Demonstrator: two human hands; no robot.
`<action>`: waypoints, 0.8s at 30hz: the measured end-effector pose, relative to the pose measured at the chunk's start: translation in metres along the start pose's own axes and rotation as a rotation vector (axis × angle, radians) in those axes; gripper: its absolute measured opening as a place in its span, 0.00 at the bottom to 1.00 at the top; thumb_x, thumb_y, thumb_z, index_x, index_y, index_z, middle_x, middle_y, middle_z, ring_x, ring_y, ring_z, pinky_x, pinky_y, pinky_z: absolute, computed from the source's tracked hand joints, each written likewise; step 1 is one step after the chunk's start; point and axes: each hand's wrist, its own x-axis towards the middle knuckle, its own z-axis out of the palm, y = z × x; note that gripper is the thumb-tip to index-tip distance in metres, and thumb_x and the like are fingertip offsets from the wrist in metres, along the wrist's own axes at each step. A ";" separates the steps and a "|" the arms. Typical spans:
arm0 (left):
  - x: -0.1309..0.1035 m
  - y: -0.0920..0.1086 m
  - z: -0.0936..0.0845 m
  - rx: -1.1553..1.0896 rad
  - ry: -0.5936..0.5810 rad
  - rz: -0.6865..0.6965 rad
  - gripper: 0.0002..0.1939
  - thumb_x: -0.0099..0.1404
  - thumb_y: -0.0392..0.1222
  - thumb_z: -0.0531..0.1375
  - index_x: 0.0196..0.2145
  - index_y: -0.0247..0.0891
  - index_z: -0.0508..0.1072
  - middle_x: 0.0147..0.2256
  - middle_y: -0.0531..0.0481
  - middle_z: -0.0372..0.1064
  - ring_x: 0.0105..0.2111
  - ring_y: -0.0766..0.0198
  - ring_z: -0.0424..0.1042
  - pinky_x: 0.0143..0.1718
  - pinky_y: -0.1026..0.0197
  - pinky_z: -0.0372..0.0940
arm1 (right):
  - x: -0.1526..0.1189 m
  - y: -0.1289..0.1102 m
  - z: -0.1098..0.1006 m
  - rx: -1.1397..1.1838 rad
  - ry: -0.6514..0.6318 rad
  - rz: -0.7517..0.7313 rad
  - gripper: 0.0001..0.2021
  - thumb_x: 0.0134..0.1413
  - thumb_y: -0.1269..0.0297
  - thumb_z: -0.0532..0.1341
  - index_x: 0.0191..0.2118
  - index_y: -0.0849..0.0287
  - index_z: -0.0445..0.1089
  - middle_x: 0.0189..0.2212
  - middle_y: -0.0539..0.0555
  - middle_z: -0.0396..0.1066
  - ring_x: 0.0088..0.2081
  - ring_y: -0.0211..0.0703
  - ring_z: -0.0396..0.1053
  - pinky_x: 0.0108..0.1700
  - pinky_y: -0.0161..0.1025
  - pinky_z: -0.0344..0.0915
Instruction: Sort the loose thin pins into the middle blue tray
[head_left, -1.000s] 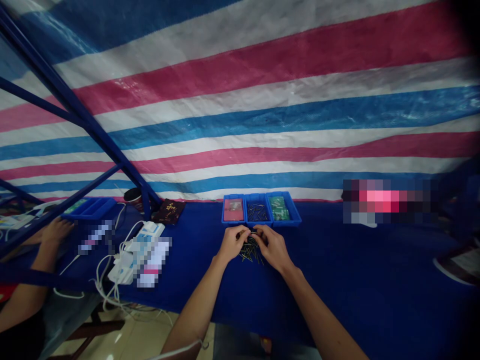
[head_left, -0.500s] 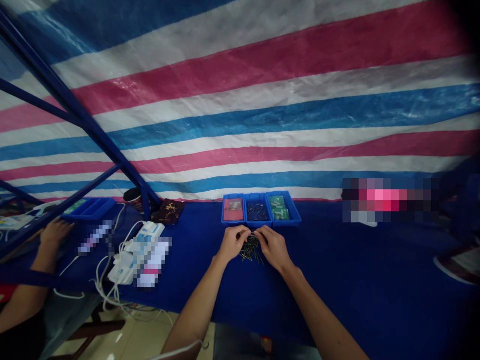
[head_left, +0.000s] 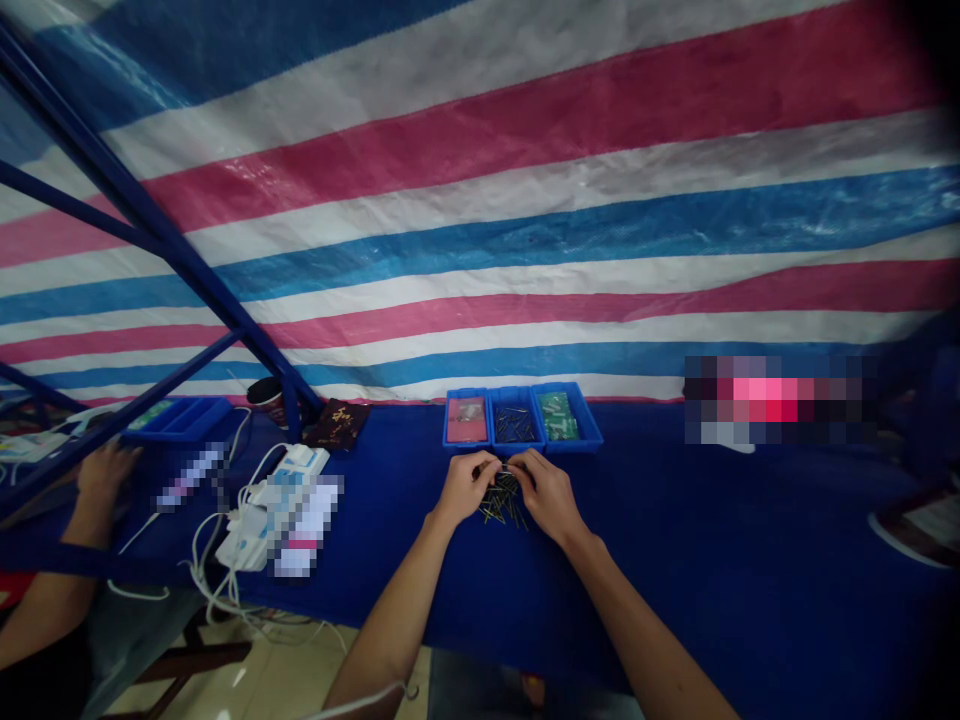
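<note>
My left hand (head_left: pixel 463 486) and my right hand (head_left: pixel 549 492) meet fingertip to fingertip at the near edge of the blue bins. Both are closed in a pinch; what is between the fingers is too small to make out. Under and between them lies a loose pile of thin, brassy-dark metal pins or screws (head_left: pixel 503 502), partly hidden by the fingers. Just beyond stand three joined blue bins. The left bin (head_left: pixel 448 440) holds something pink with a small clear piece, the middle bin (head_left: pixel 514 447) similar dark thin pieces, and the right bin (head_left: pixel 590 436) green-and-white pieces.
A white power strip (head_left: pixel 259 520) with tangled cables lies left on the blue tabletop (head_left: pixel 690 570), beside a blurred-out item. Behind it are a dark booklet (head_left: pixel 339 424), a cup (head_left: pixel 266 395) and a blue frame post (head_left: pixel 225 290). A co-worker's hand (head_left: pixel 105 470) rests far left.
My hands stay practically in the same place, still pinched together over the pile. At far left, the co-worker's hand has shifted slightly left.
</note>
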 end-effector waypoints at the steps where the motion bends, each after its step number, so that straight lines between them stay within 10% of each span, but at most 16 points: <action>1: 0.000 0.000 0.000 -0.001 0.000 0.004 0.17 0.71 0.45 0.55 0.30 0.34 0.75 0.23 0.52 0.69 0.24 0.68 0.66 0.31 0.67 0.60 | 0.000 0.000 0.000 -0.008 -0.002 0.002 0.10 0.68 0.63 0.51 0.39 0.53 0.70 0.36 0.52 0.74 0.36 0.43 0.73 0.40 0.36 0.64; 15: 0.000 -0.001 0.001 -0.012 -0.002 0.010 0.16 0.71 0.44 0.55 0.29 0.34 0.76 0.23 0.52 0.69 0.24 0.68 0.66 0.31 0.67 0.60 | -0.001 0.003 0.001 -0.112 -0.037 0.058 0.19 0.71 0.57 0.48 0.30 0.56 0.66 0.28 0.51 0.71 0.29 0.40 0.70 0.33 0.36 0.58; 24: 0.000 -0.002 0.000 -0.006 0.024 0.002 0.18 0.71 0.45 0.54 0.28 0.34 0.74 0.23 0.52 0.69 0.23 0.68 0.66 0.31 0.67 0.60 | -0.001 0.006 0.001 0.032 -0.029 0.032 0.08 0.66 0.61 0.55 0.45 0.54 0.68 0.34 0.51 0.73 0.33 0.42 0.71 0.36 0.37 0.63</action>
